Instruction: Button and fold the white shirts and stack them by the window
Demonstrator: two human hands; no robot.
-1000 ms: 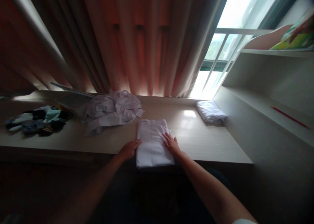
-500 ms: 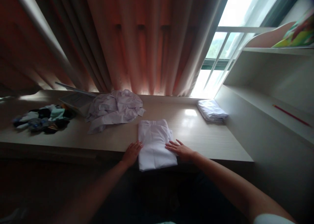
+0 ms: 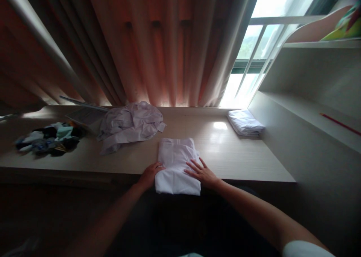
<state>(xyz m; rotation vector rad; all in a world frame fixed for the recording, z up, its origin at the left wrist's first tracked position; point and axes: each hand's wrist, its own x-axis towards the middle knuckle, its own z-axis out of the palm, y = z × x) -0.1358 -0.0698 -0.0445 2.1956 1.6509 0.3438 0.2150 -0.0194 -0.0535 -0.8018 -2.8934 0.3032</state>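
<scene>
Bare-handed at a pale desktop (image 3: 225,157) below a drawn curtain (image 3: 169,61), we press a folded white cloth (image 3: 174,168) between our two hands, its near end hanging over the front edge of the desk. Our left hand (image 3: 150,175) lies along the cloth's left side, fingertips on top; whether the thumb pinches from beneath we cannot tell. Our right hand (image 3: 204,175) rests on the right side with fingers spread apart, clamped on nothing. To do this well, we judge, both palms should bear down lightly and evenly, drawing outward from the middle so that creases run off the edges rather than bunch under the fingers. The right side deserves most care (a little fabric seems to poke out there, just beyond our fingertips) and would be better tucked in before any firm pressing. The overhanging end has no desk beneath it, so pressure there would likely bend the layers; we would do better with the whole bundle on the flat. Beyond our left hand lie a crumpled pale garment (image 3: 132,125) and a heap of small dark and light fabrics (image 3: 47,138); at far right sits another folded white bundle (image 3: 244,122), beside the shelf unit (image 3: 270,133).
</scene>
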